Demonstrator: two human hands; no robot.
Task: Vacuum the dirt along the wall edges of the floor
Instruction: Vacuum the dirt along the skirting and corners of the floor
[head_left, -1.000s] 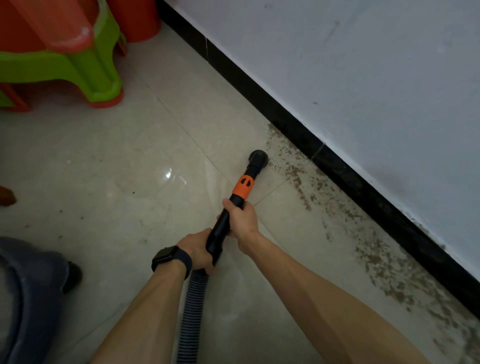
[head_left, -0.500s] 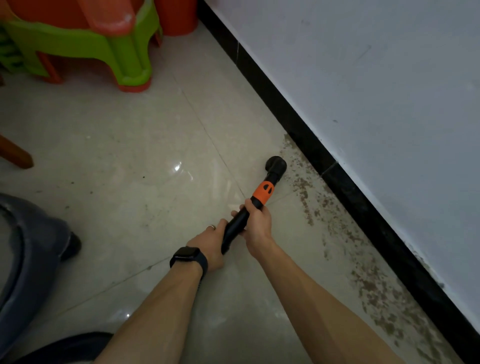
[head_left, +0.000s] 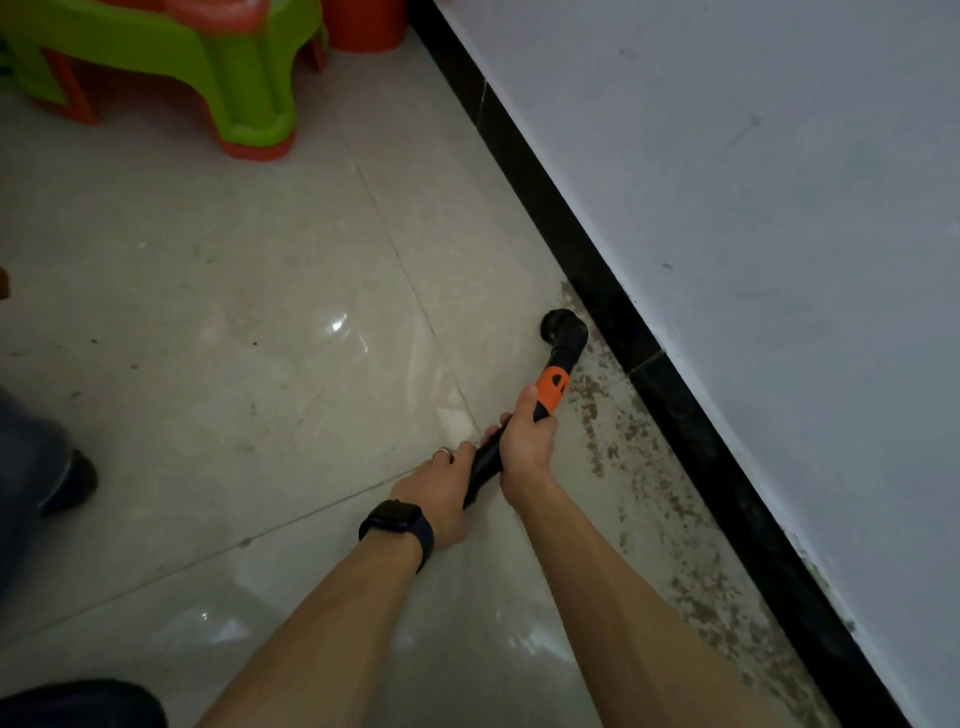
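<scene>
I hold a black vacuum wand with an orange collar (head_left: 551, 387). Its round black nozzle (head_left: 563, 332) sits on the tile floor right beside the black skirting (head_left: 582, 260) at the foot of the white wall. My right hand (head_left: 524, 441) grips the wand just below the orange collar. My left hand (head_left: 441, 493), with a dark watch on its wrist and a ring, grips the wand lower down. A band of brown dirt specks (head_left: 670, 499) runs along the skirting from the nozzle toward the near right.
A green plastic stool stacked on an orange one (head_left: 244, 93) stands at the top left, with an orange bucket (head_left: 363, 26) behind it. A dark grey vacuum body (head_left: 31, 457) sits at the left edge. Pale tiles (head_left: 234, 312) spread to the left.
The nozzle has moved right across the tiles, from out on the floor to right against the skirting. The hose under my left arm is out of sight now. Both hands keep their grip.
</scene>
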